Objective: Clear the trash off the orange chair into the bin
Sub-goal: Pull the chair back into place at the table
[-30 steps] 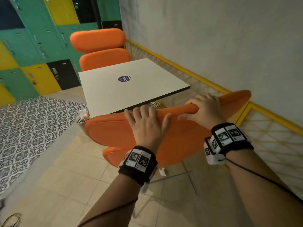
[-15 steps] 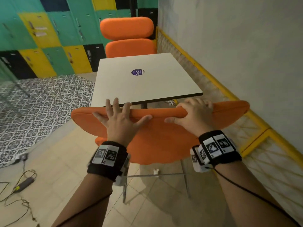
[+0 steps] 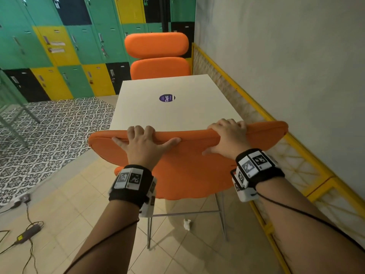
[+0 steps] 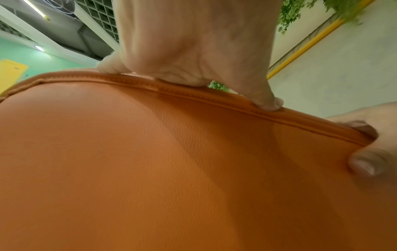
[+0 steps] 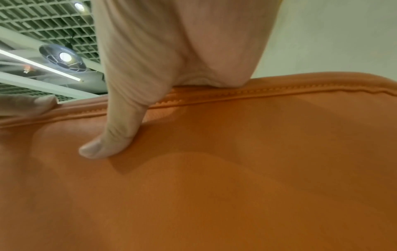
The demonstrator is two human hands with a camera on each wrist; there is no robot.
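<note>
The near orange chair [image 3: 187, 169] stands with its backrest toward me, pushed up to the table. My left hand [image 3: 143, 140] grips the backrest's top edge, fingers curled over it and thumb stretched along the back. My right hand [image 3: 229, 135] grips the same edge further right. In the wrist views the left hand [image 4: 193, 51] and right hand [image 5: 171, 51] clamp the stitched rim of the chair back [image 4: 150, 169] [image 5: 214, 186]. A small crumpled white paper [image 3: 187, 224] lies on the floor under the chair. The seat is hidden, and no bin shows.
A white table [image 3: 177, 113] with a purple sticker stands just beyond the chair, with a second orange chair [image 3: 158, 56] behind it. A wall with a yellow rail [image 3: 256, 107] runs along the right. Cables [image 3: 27, 234] lie on the floor at left, with lockers [image 3: 69, 56] at the back.
The chair has swung from an angle to square with the table. My left hand's fingers went from spread flat to curled over the top edge. A bin seen at left earlier has left the view.
</note>
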